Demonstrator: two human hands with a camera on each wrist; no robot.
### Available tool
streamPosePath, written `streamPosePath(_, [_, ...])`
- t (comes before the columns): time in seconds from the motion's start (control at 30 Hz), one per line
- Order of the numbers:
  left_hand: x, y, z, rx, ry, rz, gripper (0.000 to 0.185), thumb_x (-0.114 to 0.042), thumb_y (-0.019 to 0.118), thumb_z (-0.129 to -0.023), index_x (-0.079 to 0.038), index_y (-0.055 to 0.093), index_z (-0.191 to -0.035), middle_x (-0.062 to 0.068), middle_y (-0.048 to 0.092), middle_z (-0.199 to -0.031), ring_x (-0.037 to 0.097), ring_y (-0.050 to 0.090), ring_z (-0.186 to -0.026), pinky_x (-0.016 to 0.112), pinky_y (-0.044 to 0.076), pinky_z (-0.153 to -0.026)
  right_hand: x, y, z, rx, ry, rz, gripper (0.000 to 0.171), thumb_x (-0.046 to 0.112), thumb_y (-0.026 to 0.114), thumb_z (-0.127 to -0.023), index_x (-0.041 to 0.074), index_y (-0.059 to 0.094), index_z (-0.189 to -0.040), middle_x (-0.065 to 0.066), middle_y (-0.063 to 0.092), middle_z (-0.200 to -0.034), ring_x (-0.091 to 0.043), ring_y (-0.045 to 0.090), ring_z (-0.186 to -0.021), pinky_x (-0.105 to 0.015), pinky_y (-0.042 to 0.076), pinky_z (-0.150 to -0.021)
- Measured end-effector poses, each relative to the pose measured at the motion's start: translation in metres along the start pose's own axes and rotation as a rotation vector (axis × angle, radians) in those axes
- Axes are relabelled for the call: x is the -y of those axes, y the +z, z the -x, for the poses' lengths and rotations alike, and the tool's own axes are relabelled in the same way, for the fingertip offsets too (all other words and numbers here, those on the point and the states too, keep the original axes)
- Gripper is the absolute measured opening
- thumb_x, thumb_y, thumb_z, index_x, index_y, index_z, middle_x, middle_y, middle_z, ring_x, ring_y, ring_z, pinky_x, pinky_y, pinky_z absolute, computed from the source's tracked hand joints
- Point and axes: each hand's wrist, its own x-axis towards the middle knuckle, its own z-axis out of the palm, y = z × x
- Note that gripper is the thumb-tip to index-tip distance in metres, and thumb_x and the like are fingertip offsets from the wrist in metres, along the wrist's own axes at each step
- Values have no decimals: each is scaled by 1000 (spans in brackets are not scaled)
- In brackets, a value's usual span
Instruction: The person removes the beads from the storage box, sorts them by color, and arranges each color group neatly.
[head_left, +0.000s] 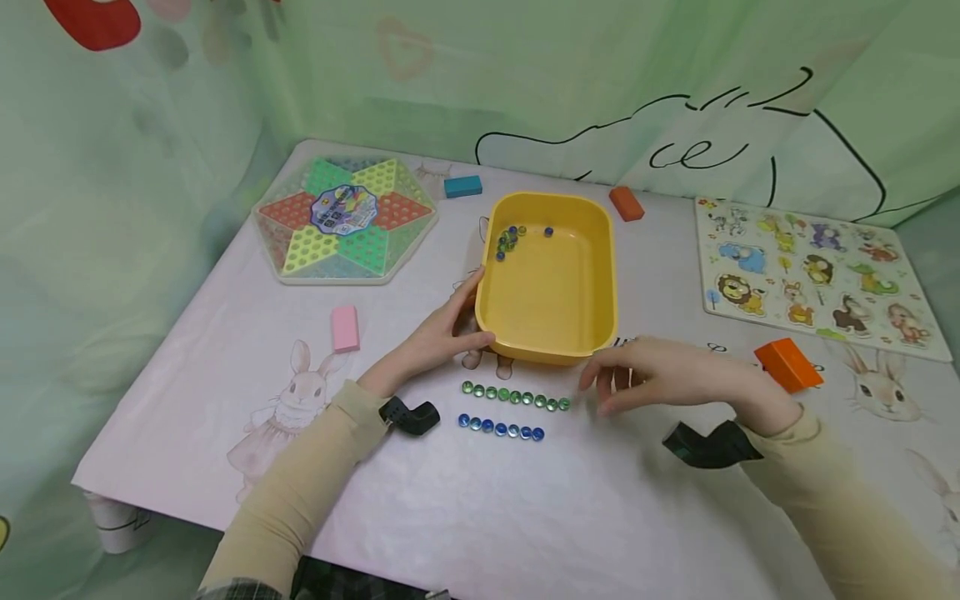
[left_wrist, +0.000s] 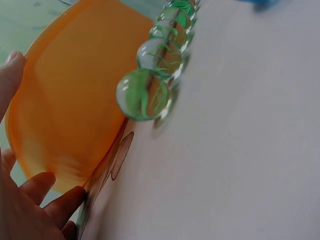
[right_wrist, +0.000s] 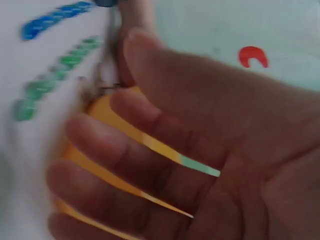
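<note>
My left hand (head_left: 446, 325) lies against the near left corner of a yellow plastic basin (head_left: 555, 321), its thumb along the near wall and its fingers along the left side. In the left wrist view the fingers (left_wrist: 62, 207) are spread beside the basin wall. Several blue and green glass marbles (head_left: 507, 240) lie inside the basin. On the tablecloth in front are a row of green marbles (head_left: 515, 397) and a row of blue marbles (head_left: 501, 429). My right hand (head_left: 637, 371) hovers beside the green row's right end, fingers loosely bent and holding nothing.
A Chinese checkers board (head_left: 345, 221) lies at the back left. Near the basin are a blue block (head_left: 462, 186), a pink block (head_left: 345, 328) and an orange-red block (head_left: 626, 203). An orange block (head_left: 788, 365) sits by my right wrist. An animal puzzle board (head_left: 821, 275) lies at right.
</note>
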Motion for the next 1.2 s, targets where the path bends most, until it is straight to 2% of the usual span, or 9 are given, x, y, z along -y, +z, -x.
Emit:
streamPosePath(0.2, [-1, 0, 0, 4, -4, 0, 88, -31, 64, -87, -38, 1, -148, 1, 22, -153, 16, 21, -140, 39, 16, -114, 16, -44, -13, 87, -148, -31, 20, 20, 61, -89, 11, 59, -106, 7, 58, -83, -9, 53, -77, -22, 48, -65])
streamPosePath(0.37, [-16, -3, 5, 19, -7, 17, 87, -18, 63, -88, -22, 2, -150, 10, 24, -152, 22, 20, -141, 40, 14, -115, 19, -75, -41, 195, -134, -124, 19, 12, 60, -89, 5, 57, -107, -6, 56, -88, -15, 52, -81, -23, 48, -69])
streamPosePath(0.5, [-31, -6, 11, 32, -11, 14, 85, -16, 62, -88, -15, 3, -150, 14, 25, -151, 25, 21, -140, 41, 15, -115, 11, -95, -65, 200, -107, -201, 22, 8, 59, -89, -2, 56, -108, -9, 57, -92, -15, 52, -84, -23, 50, -74])
streamPosePath(0.6, [-34, -7, 12, 30, -20, 8, 85, -16, 61, -89, -15, 2, -150, 14, 26, -151, 24, 23, -139, 40, 16, -115, 1, -105, -84, 135, -74, -225, 24, 9, 60, -89, -3, 56, -109, -6, 60, -94, -18, 54, -85, -25, 51, -77])
streamPosePath(0.7, [-33, -7, 11, 28, -10, 12, 85, -16, 61, -89, -16, 2, -150, 15, 28, -150, 25, 25, -139, 41, 16, -114, -8, -108, -102, 26, 10, -229, 24, 12, 60, -90, 0, 58, -110, -6, 60, -94, -24, 55, -87, -31, 51, -80])
streamPosePath(0.83, [-32, -7, 11, 35, 11, 19, 85, -14, 61, -89, -14, 1, -150, 18, 30, -148, 27, 27, -138, 43, 16, -114, -20, -103, -123, -129, 116, -175, 27, 19, 60, -90, 3, 59, -113, -12, 60, -97, -27, 55, -88, -36, 50, -79])
streamPosePath(0.9, [-32, -7, 12, 36, 13, 19, 85, -14, 60, -89, -14, 1, -150, 19, 30, -148, 28, 27, -138, 43, 16, -114, -26, -99, -132, -177, 140, -145, 28, 18, 59, -91, 2, 59, -113, -16, 59, -98, -25, 54, -85, -34, 50, -77])
streamPosePath(1.1, [-33, -7, 12, 40, 20, 19, 85, -15, 61, -89, -12, 2, -150, 19, 29, -148, 28, 26, -138, 43, 15, -115, -39, -89, -152, -259, 199, -46, 24, 13, 60, -90, 0, 61, -109, -19, 60, -96, -23, 54, -78, -28, 50, -69])
streamPosePath(1.2, [-24, -6, 8, 31, 27, 16, 86, -16, 61, -89, -16, 1, -150, 17, 27, -150, 26, 25, -139, 43, 14, -115, -42, -85, -161, -283, 245, -3, 23, 13, 61, -88, 2, 62, -108, -17, 61, -95, -24, 55, -78, -29, 50, -69])
